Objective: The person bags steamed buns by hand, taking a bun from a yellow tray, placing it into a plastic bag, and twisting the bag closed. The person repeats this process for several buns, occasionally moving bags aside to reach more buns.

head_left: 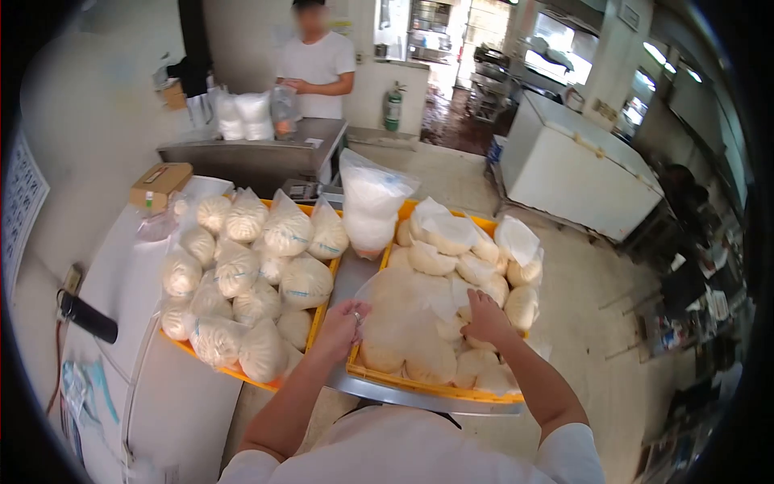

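Observation:
A yellow crate [439, 390] full of pale steamed buns [476, 269] stands in front of me, several of them with paper sheets on them. A clear plastic bag [403, 315] spreads over the buns on the crate's left side. My left hand [348, 323] is closed at the bag's left edge, above the crate's rim. Over the buns on the right, my right hand [486, 319] has its fingers apart; whether it touches a bun or the bag is hard to tell. Bagged pleated buns [236, 270] fill another yellow crate [329, 300] on the left.
A tall bag of white contents [372, 202] stands behind the crates. A person [318, 68] stands at a metal table [250, 153] with white packages [246, 114]. A cardboard box [161, 185] sits at the far left, a white chest freezer [576, 165] at the right.

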Demonstrator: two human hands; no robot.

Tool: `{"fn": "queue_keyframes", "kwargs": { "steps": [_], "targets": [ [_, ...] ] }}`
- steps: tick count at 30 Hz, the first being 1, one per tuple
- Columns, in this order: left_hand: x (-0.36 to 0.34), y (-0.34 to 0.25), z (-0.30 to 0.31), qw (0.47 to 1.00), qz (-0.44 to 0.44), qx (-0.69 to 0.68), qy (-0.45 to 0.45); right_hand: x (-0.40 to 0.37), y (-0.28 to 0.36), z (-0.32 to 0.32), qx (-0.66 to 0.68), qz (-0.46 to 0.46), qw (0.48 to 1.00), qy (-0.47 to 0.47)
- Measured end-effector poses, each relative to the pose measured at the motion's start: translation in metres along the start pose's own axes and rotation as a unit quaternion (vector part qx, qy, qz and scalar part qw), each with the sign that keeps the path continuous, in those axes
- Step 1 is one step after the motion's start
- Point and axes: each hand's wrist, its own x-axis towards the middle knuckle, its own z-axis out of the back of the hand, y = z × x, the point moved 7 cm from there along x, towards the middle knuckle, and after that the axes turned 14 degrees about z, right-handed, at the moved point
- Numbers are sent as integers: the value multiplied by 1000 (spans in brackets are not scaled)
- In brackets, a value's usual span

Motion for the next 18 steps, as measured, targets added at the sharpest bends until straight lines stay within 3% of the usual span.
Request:
{"fn": "queue_keyframes", "kwargs": {
  "steps": [5, 8, 14, 18],
  "targets": [
    [-5, 22, 18, 995, 23, -16, -98, 15, -33, -11, 23, 28, 999, 17],
    [-2, 33, 22, 995, 36, -38, -80, 20, -57, -8, 56, 57, 997, 4],
    [-34, 27, -14, 984, 33, -106, -140, 21, -66, 20, 121, 98, 987, -37],
    [-22, 37, 3, 988, 56, -71, -125, 20, -75, 22, 133, 112, 982, -76]
  ]
}}
